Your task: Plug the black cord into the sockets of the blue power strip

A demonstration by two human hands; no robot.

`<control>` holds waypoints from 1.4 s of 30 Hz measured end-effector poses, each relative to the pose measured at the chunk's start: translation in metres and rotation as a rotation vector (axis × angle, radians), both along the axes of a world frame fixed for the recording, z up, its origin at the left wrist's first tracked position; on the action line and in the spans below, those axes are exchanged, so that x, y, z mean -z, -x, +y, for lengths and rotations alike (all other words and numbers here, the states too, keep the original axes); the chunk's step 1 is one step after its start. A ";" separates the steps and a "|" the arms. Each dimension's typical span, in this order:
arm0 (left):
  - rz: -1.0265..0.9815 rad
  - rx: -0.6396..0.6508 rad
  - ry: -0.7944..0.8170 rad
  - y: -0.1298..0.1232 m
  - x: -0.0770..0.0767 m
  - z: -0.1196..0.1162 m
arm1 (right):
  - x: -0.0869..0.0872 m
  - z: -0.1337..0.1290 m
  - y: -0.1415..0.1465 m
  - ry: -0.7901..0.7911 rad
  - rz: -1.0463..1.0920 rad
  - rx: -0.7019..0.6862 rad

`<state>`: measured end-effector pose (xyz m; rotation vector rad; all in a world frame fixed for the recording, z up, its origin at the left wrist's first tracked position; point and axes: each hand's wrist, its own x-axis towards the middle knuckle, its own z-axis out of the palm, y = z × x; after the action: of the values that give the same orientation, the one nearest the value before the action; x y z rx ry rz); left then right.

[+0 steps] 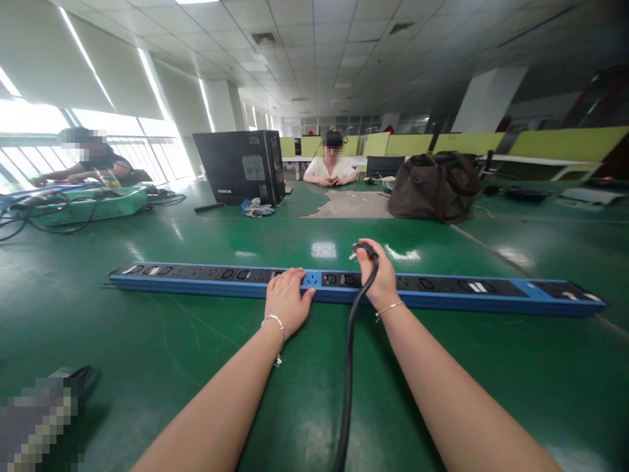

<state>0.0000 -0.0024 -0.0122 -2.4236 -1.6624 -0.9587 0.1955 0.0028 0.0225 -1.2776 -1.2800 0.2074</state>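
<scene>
A long blue and black power strip (437, 301) lies across the green table. My left hand (289, 298) rests on it left of the middle, fingers over its top edge, just beside a blue socket section. Above the strip, right of the middle, my right hand (377, 272) is closed round a black plug (366, 250) whose metal prongs point left. From the plug a thick black cable (350, 367) hangs over the strip and runs down to the bottom edge of the view.
Behind the strip stand a black computer case (240, 167), grey gloves (257, 208) and a brown bag (432, 187). A green basket (93, 208) with cables is at left. One person sits across the table, another at far left. A pixelated object lies at lower left.
</scene>
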 end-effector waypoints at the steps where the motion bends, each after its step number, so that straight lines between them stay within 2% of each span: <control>1: -0.002 0.001 0.004 0.000 0.000 0.000 | 0.002 -0.002 -0.014 -0.011 0.032 0.012; 4: -0.007 0.007 0.011 0.000 0.001 0.001 | 0.008 -0.016 -0.046 0.021 0.013 -0.001; 7: -0.006 0.008 0.012 0.001 0.001 0.002 | 0.014 -0.029 -0.059 0.086 -0.107 -0.016; 13: -0.003 0.003 0.009 0.001 0.001 0.001 | 0.020 -0.034 -0.053 0.215 -0.322 0.018; 22: 0.002 -0.002 0.015 0.001 0.001 0.002 | 0.013 -0.034 -0.051 0.209 -0.494 -0.021; 29: 0.022 -0.004 0.020 0.001 0.000 0.001 | 0.014 -0.031 -0.052 0.223 -0.514 -0.052; 36: 0.023 -0.012 0.022 0.000 -0.001 0.000 | 0.015 -0.031 -0.047 0.229 -0.530 -0.017; 42: 0.023 -0.013 0.024 0.001 -0.001 0.000 | 0.013 -0.034 -0.046 0.332 -0.468 -0.012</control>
<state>-0.0006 -0.0020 -0.0110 -2.4258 -1.6901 -0.9115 0.2417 -0.0312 0.0095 -1.6672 -1.7005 0.1365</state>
